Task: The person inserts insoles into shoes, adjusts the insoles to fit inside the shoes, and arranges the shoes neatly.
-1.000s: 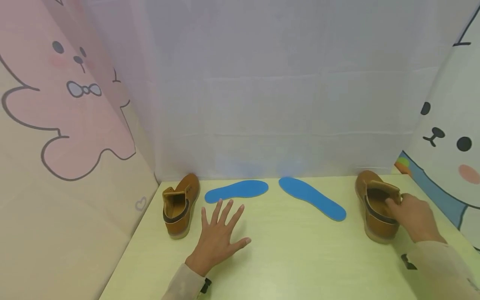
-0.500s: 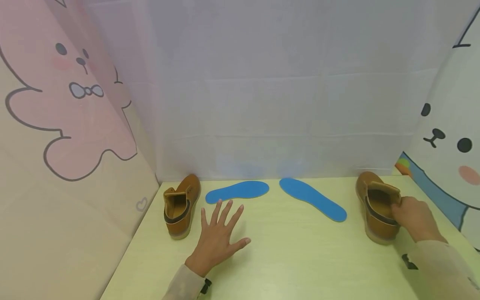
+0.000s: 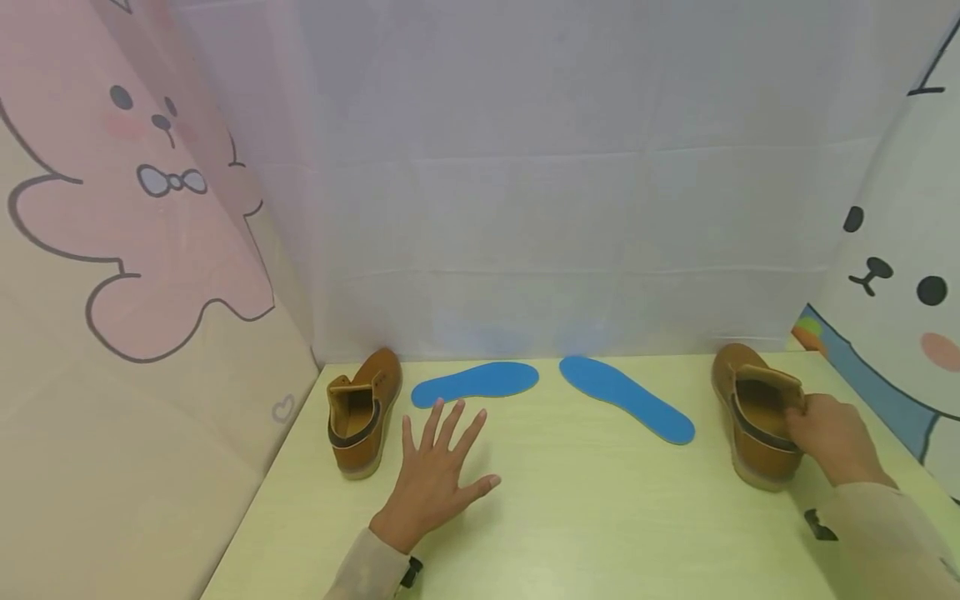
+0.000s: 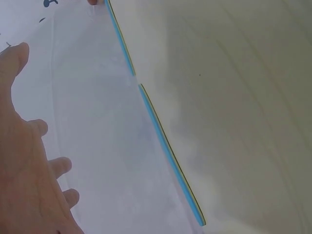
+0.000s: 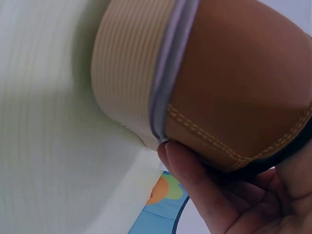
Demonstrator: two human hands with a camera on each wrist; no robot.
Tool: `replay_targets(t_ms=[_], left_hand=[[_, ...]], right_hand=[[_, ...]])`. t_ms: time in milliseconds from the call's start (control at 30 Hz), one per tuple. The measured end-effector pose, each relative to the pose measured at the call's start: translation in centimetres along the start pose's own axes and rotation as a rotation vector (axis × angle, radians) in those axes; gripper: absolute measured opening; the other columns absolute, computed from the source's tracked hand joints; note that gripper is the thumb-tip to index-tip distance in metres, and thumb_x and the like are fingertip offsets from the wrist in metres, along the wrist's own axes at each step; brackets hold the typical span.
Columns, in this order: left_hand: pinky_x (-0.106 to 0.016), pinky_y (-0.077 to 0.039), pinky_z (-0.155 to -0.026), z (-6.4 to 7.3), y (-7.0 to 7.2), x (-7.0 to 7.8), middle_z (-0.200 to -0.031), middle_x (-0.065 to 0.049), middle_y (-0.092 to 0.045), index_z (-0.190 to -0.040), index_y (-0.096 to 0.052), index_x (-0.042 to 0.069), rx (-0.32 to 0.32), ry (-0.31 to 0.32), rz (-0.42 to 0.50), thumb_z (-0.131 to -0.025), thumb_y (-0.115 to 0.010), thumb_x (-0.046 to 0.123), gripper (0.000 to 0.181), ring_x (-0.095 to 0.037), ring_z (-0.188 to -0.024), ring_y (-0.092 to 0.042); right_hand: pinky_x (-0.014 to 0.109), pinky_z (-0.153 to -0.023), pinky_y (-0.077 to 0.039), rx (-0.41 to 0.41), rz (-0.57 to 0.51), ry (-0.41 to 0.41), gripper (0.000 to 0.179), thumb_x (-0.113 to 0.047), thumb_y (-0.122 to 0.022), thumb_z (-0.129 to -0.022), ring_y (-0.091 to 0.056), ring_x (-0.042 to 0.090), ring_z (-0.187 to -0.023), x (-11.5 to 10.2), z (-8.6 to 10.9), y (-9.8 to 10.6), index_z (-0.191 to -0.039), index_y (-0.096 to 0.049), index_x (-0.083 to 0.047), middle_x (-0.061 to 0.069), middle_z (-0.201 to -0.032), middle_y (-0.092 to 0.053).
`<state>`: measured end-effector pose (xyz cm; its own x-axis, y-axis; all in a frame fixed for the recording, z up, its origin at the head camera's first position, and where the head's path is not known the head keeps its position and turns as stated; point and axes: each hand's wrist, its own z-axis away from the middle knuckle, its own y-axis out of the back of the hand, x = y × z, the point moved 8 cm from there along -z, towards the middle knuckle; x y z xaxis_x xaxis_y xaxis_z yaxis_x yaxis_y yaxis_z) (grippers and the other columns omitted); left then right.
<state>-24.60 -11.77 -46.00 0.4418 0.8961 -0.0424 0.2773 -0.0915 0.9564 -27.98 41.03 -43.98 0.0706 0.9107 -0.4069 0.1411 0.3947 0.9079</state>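
Observation:
A brown ankle shoe (image 3: 762, 454) with an open collar stands at the right, toe pointing to the back. My right hand (image 3: 830, 437) grips its right side at the collar, thumb over the rim and fingers along the outer wall. In the right wrist view, fingertips (image 5: 173, 156) lie by the ribbed sole edge (image 5: 129, 63). My left hand (image 3: 429, 483) has its fingers spread and holds nothing, just in front of a blue insole (image 3: 480, 381). A second blue insole (image 3: 626, 398) lies slanted nearer the right shoe. The matching brown shoe (image 3: 358, 454) stands at the left.
The pale yellow-green table (image 3: 585, 525) ends at a white cloth backdrop (image 3: 525, 208). Cartoon-printed cloths hang at both sides, with a pink bear (image 3: 172, 242) left and a white bear (image 3: 900, 242) right.
My right thumb has drawn back from inside the right shoe to its rim. The left hand, the insoles and the left shoe stay in place.

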Motion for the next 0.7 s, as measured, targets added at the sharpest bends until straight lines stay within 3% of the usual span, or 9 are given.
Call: replay_targets(t_ms=[100, 433, 700], left_hand=[[-0.077, -0.003, -0.110, -0.1, -0.1, 0.0, -0.167, -0.006, -0.022, -0.164, -0.015, 0.036, -0.010, 0.002, 0.020, -0.092, -0.038, 0.081, 0.088, -0.036, -0.154, -0.009], [-0.078, -0.009, -0.110, -0.3, -0.2, 0.1, -0.166, -0.007, -0.024, -0.164, -0.016, 0.036, 0.004, -0.007, -0.003, -0.092, -0.036, 0.082, 0.088, -0.036, -0.154, -0.012], [-0.078, -0.007, -0.110, -0.5, -0.2, 0.4, -0.166, -0.008, -0.026, -0.163, -0.021, 0.033, 0.008, -0.012, 0.008, -0.092, -0.037, 0.082, 0.088, -0.037, -0.154, -0.013]], right_hand=[[0.038, -0.050, -0.036, 0.009, -0.008, 0.003, 0.035, -0.013, -0.044, -0.098, -0.047, 0.030, -0.058, -0.1, 0.1, 0.1, -0.063, -0.043, -0.007, 0.011, -0.063, -0.050], [0.038, -0.049, -0.036, 0.063, -0.022, 0.026, 0.029, -0.008, -0.043, -0.096, -0.047, 0.030, -0.058, -0.3, 1.0, 0.9, -0.067, -0.045, -0.004, 0.013, -0.064, -0.051], [0.035, -0.050, -0.031, 0.155, -0.018, 0.093, 0.029, -0.006, -0.042, -0.097, -0.042, 0.025, -0.056, -2.8, 2.1, 2.7, -0.068, -0.043, -0.005, 0.008, -0.062, -0.045]])
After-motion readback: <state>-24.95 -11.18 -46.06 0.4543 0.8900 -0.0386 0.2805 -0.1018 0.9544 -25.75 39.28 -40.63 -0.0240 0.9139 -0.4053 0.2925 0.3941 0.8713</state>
